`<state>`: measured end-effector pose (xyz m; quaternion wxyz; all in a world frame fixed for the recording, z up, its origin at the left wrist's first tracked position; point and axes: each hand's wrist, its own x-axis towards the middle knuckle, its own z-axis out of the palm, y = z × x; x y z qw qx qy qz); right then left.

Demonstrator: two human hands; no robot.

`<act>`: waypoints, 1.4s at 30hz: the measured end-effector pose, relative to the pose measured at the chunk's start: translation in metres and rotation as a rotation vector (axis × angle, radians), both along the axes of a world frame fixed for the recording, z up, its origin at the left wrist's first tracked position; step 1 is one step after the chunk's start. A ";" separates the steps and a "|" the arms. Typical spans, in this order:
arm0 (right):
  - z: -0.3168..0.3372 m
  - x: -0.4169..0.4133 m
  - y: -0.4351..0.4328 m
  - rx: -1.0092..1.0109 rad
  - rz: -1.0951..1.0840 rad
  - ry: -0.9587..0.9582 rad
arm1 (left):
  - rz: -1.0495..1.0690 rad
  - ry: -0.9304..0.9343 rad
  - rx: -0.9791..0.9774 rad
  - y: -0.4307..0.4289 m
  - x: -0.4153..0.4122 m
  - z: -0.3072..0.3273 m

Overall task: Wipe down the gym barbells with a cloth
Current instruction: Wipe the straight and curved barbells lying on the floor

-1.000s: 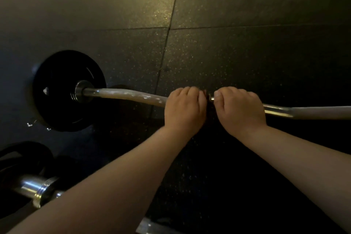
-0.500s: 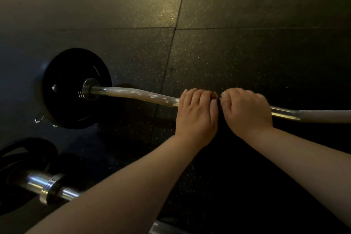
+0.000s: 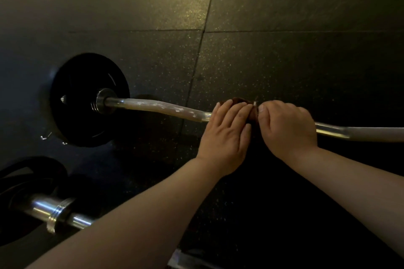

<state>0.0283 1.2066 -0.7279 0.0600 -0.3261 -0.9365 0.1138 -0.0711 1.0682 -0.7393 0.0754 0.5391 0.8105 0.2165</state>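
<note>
Dark speckled rubber gym floor [image 3: 284,61], seams between the tiles, dim light. Left hand [image 3: 225,135] lies over the shaft with fingers nearly straight, pressing a dark reddish cloth [image 3: 239,100] down onto it; only a small bunch of cloth shows past the fingertips. Right hand [image 3: 286,129] sits just beside it, almost touching, fingers curled over the shaft, thumb tip toward the cloth. Can't tell if it also pinches the cloth's edge. Both hands are on the middle of the barbell [image 3: 153,107], a wavy curl-type bar lying across the floor. Its shaft runs left to a chrome collar and a black plate [image 3: 80,102], and right out of view. Pale flaky patches [image 3: 175,109] cover the shaft between the left hand and the collar, so that stretch looks unwiped. Judgement: the bar is heavy, rigid and smooth metal, so it should stay put under wiping pressure but could roll. Best to steady it on the shaft near the wiping hand. The cloth is soft and light and should wrap round the shaft. A second barbell [image 3: 56,209] with black plates lies at lower left, well apart.
</note>
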 end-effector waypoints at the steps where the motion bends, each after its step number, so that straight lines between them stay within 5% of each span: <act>1: 0.000 0.000 0.001 -0.011 0.002 0.007 | -0.019 -0.002 -0.018 0.003 -0.010 0.003; 7: -0.001 -0.001 0.000 -0.031 0.004 0.013 | 0.201 -0.089 -0.090 0.017 -0.018 0.012; 14: 0.000 0.003 0.002 -0.004 0.031 0.019 | 0.013 0.041 -0.069 -0.003 -0.007 0.005; 20: -0.003 0.001 0.001 -0.002 0.027 0.040 | 0.268 -0.046 -0.108 0.003 -0.003 0.011; 26: -0.001 0.001 0.001 -0.004 0.037 0.012 | 0.046 0.068 -0.151 -0.007 -0.011 0.009; 30: 0.001 0.004 0.003 -0.039 0.052 0.048 | 0.125 0.200 -0.231 -0.026 -0.044 0.012; 35: 0.000 0.002 -0.001 -0.017 0.029 0.036 | 0.271 0.024 -0.192 -0.015 -0.020 0.011; 42: 0.002 0.003 -0.001 -0.026 0.023 0.052 | 0.174 0.144 -0.094 -0.038 -0.004 -0.019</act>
